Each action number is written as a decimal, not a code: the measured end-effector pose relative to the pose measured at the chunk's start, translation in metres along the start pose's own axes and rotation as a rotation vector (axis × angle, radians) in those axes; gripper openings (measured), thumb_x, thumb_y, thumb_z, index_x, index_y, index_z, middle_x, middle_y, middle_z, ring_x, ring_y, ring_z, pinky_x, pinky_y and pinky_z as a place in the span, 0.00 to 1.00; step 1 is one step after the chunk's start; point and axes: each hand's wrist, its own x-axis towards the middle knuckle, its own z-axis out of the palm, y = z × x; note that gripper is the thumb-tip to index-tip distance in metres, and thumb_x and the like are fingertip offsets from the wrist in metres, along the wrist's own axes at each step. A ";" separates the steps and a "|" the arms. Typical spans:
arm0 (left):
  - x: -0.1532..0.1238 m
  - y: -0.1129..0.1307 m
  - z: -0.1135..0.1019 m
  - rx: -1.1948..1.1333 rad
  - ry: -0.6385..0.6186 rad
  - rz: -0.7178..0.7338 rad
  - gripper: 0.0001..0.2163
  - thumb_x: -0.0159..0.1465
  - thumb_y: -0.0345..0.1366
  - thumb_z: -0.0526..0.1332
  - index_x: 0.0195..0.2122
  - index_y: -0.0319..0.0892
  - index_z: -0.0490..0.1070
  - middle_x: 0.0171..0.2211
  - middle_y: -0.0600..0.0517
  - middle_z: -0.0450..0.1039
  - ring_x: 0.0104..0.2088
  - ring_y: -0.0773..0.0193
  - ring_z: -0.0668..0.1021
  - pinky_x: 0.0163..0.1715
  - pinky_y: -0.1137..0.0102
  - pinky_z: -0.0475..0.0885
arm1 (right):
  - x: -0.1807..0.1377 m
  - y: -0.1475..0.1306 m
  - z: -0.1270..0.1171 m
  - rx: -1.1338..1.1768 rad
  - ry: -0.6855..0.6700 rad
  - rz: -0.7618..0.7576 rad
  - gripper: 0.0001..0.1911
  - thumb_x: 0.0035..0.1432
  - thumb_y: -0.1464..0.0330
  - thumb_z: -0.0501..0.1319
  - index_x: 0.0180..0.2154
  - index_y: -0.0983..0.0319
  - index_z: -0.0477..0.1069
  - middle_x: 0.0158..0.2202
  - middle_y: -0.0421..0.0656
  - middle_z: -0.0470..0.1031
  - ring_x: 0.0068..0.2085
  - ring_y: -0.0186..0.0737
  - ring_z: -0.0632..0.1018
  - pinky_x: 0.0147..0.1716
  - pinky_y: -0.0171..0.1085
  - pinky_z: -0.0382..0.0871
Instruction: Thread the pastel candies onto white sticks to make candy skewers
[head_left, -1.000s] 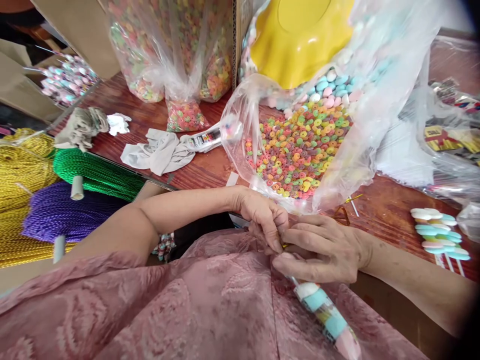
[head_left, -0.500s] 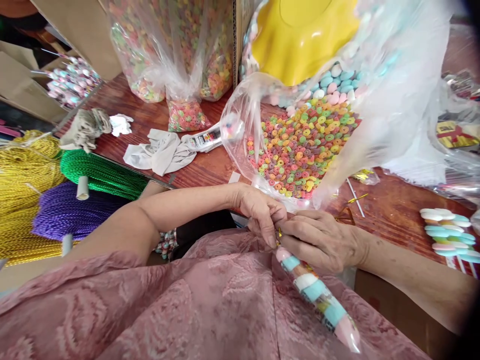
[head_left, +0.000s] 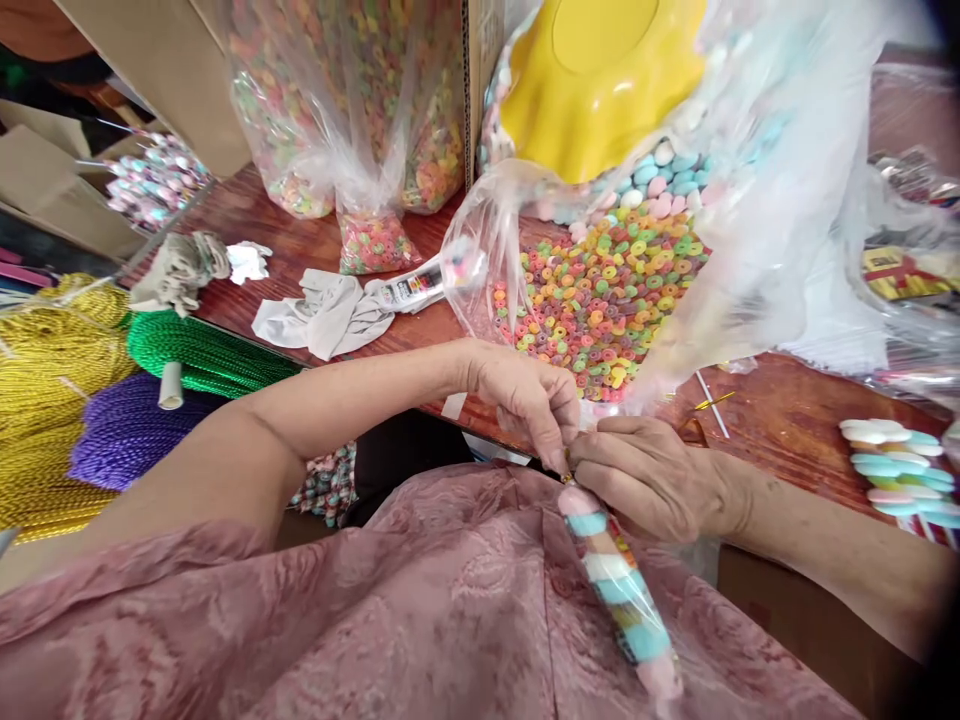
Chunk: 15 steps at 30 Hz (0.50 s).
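A: Left hand (head_left: 534, 402): fingertips pinching the neck of the candy tube (head_left: 616, 588). Right hand (head_left: 654, 482): curled round the same neck. The tube slants over the lap, off the counter (head_left: 780, 420).
B: Risk: if the pinch slackens, candies may spill. A knock could tip the ring bag (head_left: 600, 300) just beyond.

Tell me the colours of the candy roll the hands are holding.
The candy roll is banded pink, turquoise and white, seen in the head view.
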 end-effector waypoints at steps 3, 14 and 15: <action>-0.013 0.015 -0.001 0.109 0.147 0.053 0.12 0.46 0.40 0.77 0.26 0.37 0.81 0.18 0.51 0.74 0.15 0.71 0.67 0.15 0.76 0.60 | 0.002 0.000 -0.006 -0.011 -0.009 0.077 0.08 0.69 0.73 0.48 0.38 0.62 0.63 0.29 0.41 0.70 0.29 0.36 0.69 0.29 0.38 0.62; -0.020 0.016 0.006 0.128 0.263 0.157 0.08 0.50 0.37 0.74 0.28 0.38 0.82 0.23 0.49 0.78 0.19 0.72 0.71 0.18 0.78 0.63 | 0.006 -0.006 -0.007 -0.067 0.124 0.175 0.09 0.69 0.73 0.49 0.37 0.63 0.65 0.35 0.46 0.73 0.32 0.35 0.73 0.30 0.35 0.65; -0.019 0.013 0.006 0.114 0.261 0.156 0.08 0.50 0.37 0.74 0.28 0.38 0.82 0.23 0.49 0.78 0.19 0.72 0.70 0.18 0.78 0.62 | 0.006 -0.006 -0.007 -0.102 0.154 0.142 0.09 0.69 0.73 0.50 0.37 0.64 0.66 0.36 0.47 0.74 0.32 0.35 0.73 0.29 0.35 0.66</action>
